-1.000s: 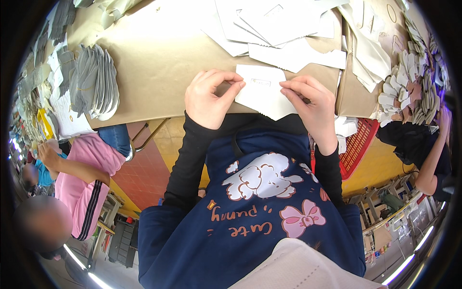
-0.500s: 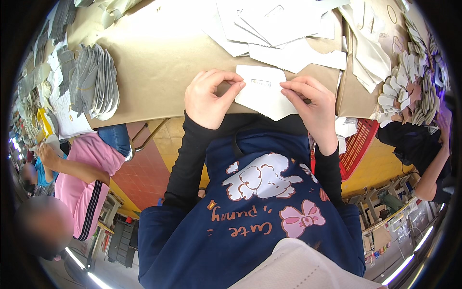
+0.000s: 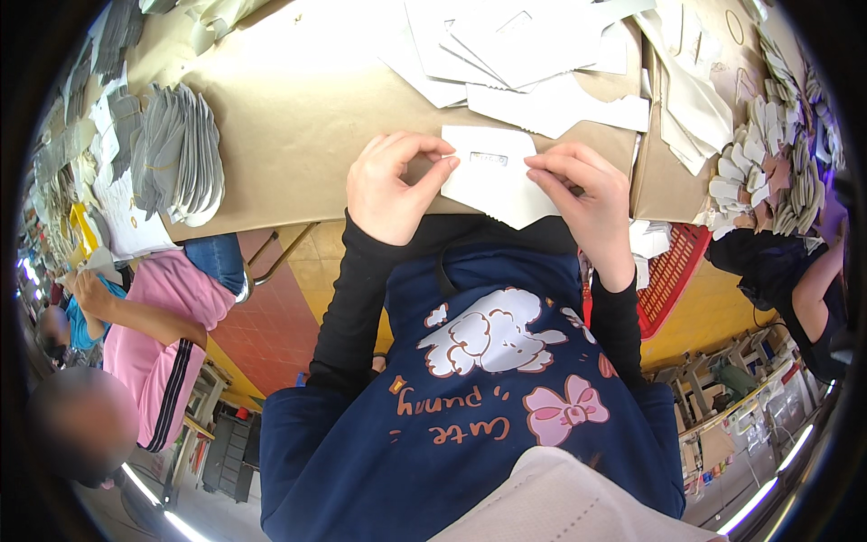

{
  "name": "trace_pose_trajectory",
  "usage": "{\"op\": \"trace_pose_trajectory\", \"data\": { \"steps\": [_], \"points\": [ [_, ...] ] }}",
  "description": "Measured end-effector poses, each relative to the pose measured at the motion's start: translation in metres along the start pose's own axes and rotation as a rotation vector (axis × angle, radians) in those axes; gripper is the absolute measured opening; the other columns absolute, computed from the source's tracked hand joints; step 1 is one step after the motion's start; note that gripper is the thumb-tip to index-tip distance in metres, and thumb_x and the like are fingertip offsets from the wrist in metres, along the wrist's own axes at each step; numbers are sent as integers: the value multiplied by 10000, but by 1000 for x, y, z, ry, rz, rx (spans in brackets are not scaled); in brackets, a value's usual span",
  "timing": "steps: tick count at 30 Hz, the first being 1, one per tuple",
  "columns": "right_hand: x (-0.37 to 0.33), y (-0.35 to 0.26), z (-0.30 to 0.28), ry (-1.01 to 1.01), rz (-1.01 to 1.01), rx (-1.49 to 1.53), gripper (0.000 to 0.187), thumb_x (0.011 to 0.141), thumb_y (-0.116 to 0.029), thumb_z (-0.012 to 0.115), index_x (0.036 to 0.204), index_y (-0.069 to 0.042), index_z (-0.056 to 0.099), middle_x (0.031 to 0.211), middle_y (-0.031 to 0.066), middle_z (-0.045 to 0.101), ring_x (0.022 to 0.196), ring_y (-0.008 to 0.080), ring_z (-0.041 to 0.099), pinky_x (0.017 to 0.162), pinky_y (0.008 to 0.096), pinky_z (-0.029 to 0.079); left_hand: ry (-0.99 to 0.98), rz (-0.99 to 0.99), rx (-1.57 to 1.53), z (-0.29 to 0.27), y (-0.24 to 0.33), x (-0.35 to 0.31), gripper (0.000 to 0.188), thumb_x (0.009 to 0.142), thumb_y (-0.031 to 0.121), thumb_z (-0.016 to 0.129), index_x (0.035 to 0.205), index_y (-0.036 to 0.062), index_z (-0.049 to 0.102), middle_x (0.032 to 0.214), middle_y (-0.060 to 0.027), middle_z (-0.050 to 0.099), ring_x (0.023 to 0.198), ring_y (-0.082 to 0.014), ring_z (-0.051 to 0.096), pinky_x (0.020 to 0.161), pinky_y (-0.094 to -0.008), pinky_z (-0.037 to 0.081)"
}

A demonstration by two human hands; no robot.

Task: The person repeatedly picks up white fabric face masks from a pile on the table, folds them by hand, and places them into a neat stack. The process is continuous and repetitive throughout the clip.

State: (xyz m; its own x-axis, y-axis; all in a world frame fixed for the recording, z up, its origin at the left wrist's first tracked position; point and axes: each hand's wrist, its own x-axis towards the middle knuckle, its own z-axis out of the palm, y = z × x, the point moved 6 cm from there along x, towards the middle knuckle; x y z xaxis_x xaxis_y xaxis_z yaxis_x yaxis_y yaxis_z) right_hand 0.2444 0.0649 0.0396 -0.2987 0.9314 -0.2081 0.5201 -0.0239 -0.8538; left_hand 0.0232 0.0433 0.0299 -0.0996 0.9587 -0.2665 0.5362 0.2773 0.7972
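Observation:
Between my hands, at the table's near edge, is a white cut piece (image 3: 501, 190) of sheet material with a small dark-framed rectangular mark near its upper middle. Its lower edge looks notched and comes to a point. My left hand (image 3: 395, 181) pinches its left edge between thumb and index finger. On the opposite side, my right hand (image 3: 582, 194) grips the right edge in the same way. Just beyond lies a loose pile of similar white pieces (image 3: 524, 45), some with the same kind of mark.
Bundles of grey cut pieces (image 3: 181, 154) stand at the left of the brown-covered table (image 3: 298, 117). Pale bundled pieces (image 3: 768, 163) crowd the right end. A red plastic basket (image 3: 673, 280) sits below the edge. A person in pink (image 3: 149, 334) works at left, another person (image 3: 804, 289) at right.
The white piece tilts very slightly, and its mark sits a touch lower. My hands hold nearly the same pose. At right, the other person's arm has shifted.

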Motion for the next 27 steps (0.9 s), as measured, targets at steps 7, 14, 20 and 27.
{"op": "trace_pose_trajectory", "data": {
  "steps": [7, 14, 20, 27],
  "points": [
    [-11, -2, -9, -152, 53, 138, 315, 833, 51, 752, 1141, -2, 714, 847, 34, 633, 694, 78, 564, 633, 227, 476, -230, 84, -239, -2, 2, -14, 149, 822, 37, 774, 962, 23, 724, 819, -26, 667, 707, -110, 537, 645, -257, 431],
    [-18, 4, -1, -236, 53, 123, 203, 866, 58, 695, 1061, 4, 713, 949, 50, 706, 735, 85, 606, 654, 235, 495, -269, 92, -151, 7, -3, -18, 152, 873, 33, 719, 1022, 53, 741, 899, -34, 718, 575, -75, 502, 532, -243, 401],
    [-24, -2, -4, -317, -65, 135, 199, 855, 65, 642, 1027, -8, 712, 1069, 78, 757, 749, 122, 651, 664, 235, 513, -84, 240, -210, 10, 1, -13, 200, 868, 116, 727, 1067, 94, 732, 860, -73, 693, 725, -229, 615, 644, -331, 489],
    [-29, -13, -13, -408, -191, 186, 223, 759, 67, 616, 944, -30, 692, 1052, 92, 768, 638, 149, 623, 593, 253, 496, 168, 306, 273, 15, 5, -18, 302, 756, 254, 834, 1032, 163, 748, 992, 13, 613, 942, -226, 540, 817, -371, 410]
  ]
}}
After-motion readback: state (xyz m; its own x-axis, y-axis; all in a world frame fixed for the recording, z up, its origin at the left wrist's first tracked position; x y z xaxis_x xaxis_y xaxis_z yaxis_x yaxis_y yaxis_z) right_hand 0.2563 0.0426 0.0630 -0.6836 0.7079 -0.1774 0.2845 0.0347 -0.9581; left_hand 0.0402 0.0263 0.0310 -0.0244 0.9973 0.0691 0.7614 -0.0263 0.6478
